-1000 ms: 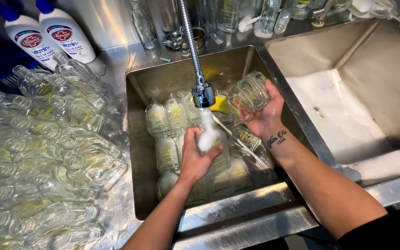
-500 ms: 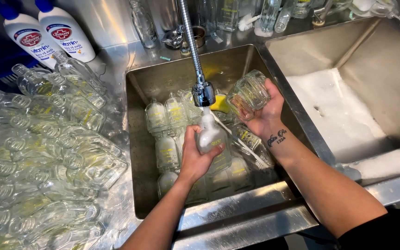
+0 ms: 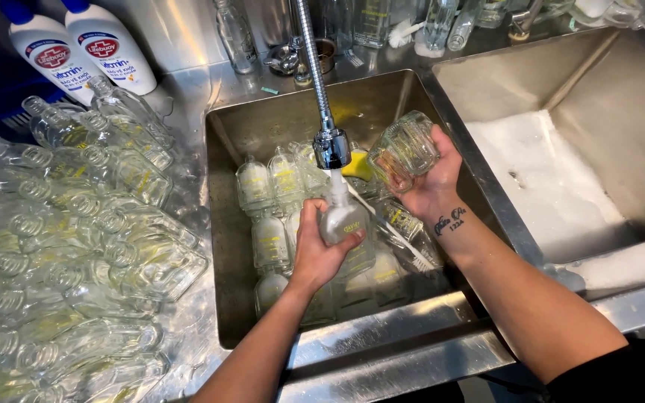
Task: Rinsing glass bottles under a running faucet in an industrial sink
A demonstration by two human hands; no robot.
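My left hand (image 3: 321,252) grips a small clear glass bottle (image 3: 342,215) upright, its neck directly under the faucet head (image 3: 331,148) in the left sink basin (image 3: 248,134). My right hand (image 3: 433,185) holds a second clear glass bottle (image 3: 404,149) tipped on its side, to the right of the faucet. Below both hands, several more clear bottles (image 3: 270,201) lie in the basin, with a yellow sponge (image 3: 357,166) behind them.
A large heap of clear bottles (image 3: 76,239) lies on the steel counter to the left. Two white pump bottles with blue caps (image 3: 76,48) stand at the back left. The right basin (image 3: 561,194) holds foam. More glassware (image 3: 382,22) lines the back ledge.
My left hand has brought its bottle up closer under the faucet head. My right hand and its bottle have barely shifted.
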